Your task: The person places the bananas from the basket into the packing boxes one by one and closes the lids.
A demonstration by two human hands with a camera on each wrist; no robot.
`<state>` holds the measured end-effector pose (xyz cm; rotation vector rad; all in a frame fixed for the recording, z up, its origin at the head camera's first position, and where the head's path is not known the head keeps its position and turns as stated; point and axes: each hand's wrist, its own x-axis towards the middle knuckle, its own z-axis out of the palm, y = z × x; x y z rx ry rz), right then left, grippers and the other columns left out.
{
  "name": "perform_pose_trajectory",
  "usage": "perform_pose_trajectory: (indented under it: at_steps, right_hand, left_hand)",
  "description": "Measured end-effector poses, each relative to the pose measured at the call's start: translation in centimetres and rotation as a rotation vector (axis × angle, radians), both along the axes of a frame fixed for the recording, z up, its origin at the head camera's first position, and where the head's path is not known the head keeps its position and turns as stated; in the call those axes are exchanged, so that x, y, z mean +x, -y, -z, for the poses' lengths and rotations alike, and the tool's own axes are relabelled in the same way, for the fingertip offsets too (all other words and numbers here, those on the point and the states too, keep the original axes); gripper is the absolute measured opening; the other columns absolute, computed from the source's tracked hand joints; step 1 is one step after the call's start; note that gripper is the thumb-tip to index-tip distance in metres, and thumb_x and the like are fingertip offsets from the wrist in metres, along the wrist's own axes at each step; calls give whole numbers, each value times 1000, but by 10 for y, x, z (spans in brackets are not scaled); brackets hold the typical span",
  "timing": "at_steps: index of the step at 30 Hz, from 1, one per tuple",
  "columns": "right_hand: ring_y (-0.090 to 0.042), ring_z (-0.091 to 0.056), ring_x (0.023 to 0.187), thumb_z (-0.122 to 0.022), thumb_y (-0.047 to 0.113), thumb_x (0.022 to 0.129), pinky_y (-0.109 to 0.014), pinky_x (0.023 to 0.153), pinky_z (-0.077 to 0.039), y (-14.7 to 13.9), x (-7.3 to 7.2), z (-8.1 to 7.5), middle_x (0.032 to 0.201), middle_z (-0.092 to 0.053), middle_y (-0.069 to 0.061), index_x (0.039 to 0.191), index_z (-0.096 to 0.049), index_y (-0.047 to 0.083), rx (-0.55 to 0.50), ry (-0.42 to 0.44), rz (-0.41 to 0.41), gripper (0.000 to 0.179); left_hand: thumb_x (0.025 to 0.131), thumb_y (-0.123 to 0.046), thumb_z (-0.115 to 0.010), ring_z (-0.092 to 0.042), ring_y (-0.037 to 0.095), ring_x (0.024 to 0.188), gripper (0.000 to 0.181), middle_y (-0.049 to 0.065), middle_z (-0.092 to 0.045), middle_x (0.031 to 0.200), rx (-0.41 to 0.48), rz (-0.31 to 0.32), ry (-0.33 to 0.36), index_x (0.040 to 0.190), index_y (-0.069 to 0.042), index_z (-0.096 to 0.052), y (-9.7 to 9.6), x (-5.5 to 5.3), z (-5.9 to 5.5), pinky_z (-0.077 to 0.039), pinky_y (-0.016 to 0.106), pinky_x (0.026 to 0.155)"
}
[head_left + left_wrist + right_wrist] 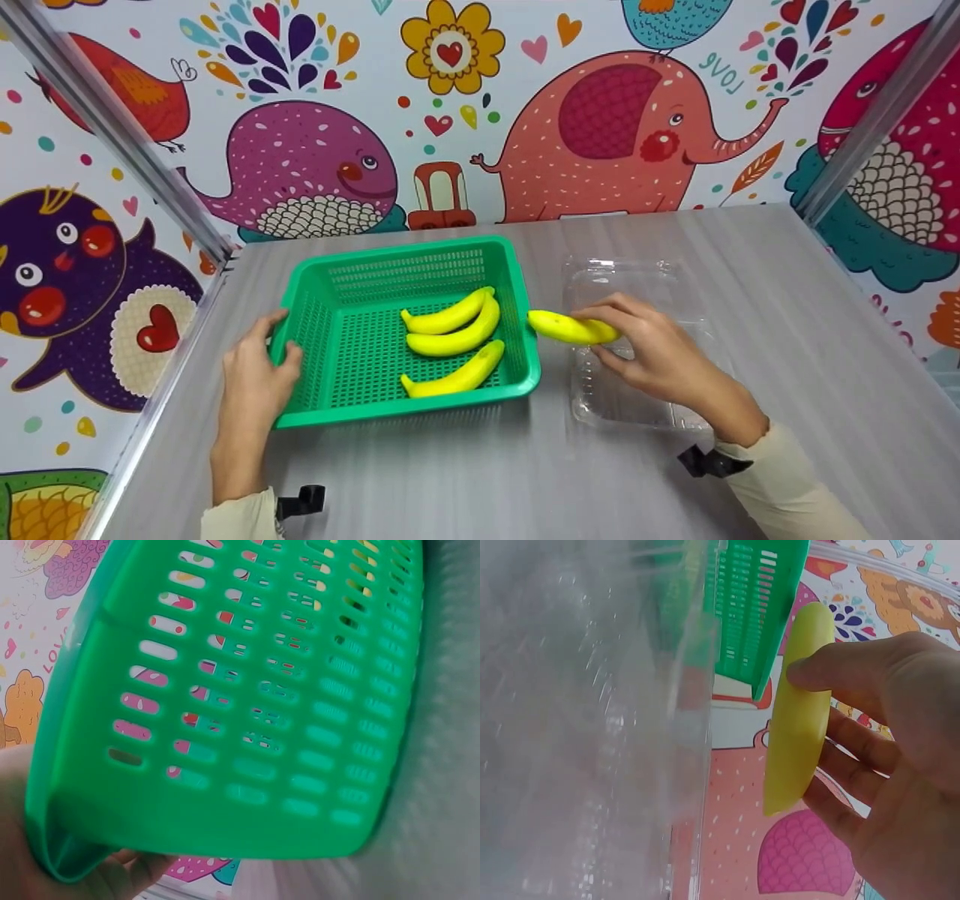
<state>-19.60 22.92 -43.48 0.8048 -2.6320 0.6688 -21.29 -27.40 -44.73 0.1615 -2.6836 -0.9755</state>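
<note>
Basket [405, 407]: green plastic, rectangular, with slotted walls and a perforated floor, standing left of centre on the grey table [480, 487].
Left hand [256, 382]: gripping the basket by its left rim; the left wrist view shows fingers passing beneath the rim at a corner.
Inside the basket: an upper banana [448, 319] and a middle banana [465, 340] meeting at their right ends, with a lower banana [459, 376] apart from them, nearer the front wall — all three yellow and lying toward the right side of the floor.
Right hand [654, 349]: pinching a fourth banana [562, 328], thumb on one side and fingers on the other.
Fourth banana: between the basket and the clear plastic container [626, 409], one end just beside the basket's right rim — whether it touches, I cannot tell.
Clear plastic container: on the table to the right of the basket, partly hidden under the right hand and forearm.
Wrists: a black mount on the left [300, 501] and another on the right [712, 461], each by a cream sleeve [787, 487].
Wall: printed with a coral elephant [517, 172], a purple whale [307, 157] and a yellow flower [420, 49].
</note>
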Motion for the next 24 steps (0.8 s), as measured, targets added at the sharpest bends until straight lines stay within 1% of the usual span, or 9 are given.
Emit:
perform_pose_trajectory:
  at_steps: [5,9,16,24]
  right_hand:
    - [-16,-69,104,-91,7,84,-40,87,-63,-11,1,5,122,-72,3,131,-76,20,14,21,24,51]
    - [-16,-68,104,-90,4,84,-42,89,-63,-19,3,9,123,-72,3,132,-76,20,20,69,50,52]
    - [-19,-68,107,-89,1,84,-47,95,-63,-31,7,14,124,-72,3,130,-76,19,41,164,100,51]
    - [-25,-69,108,-88,-1,84,-54,98,-61,-44,11,13,123,-74,0,128,-76,17,65,205,123,49]
  left_hand:
    - [103,-6,-62,-64,51,132,53,31,-63,149,3,-3,-9,155,-1,-56,0,0,1,-53,66,105]
    - [103,-6,-62,-64,51,133,53,31,-62,149,4,-1,-9,155,-2,-56,0,0,1,-53,66,105]
    - [104,-6,-60,-64,50,133,53,30,-63,150,3,2,-8,156,-3,-55,0,-1,1,-54,64,103]
    - [104,-8,-59,-62,50,136,53,29,-62,151,9,0,3,157,-4,-54,0,0,1,-54,64,105]
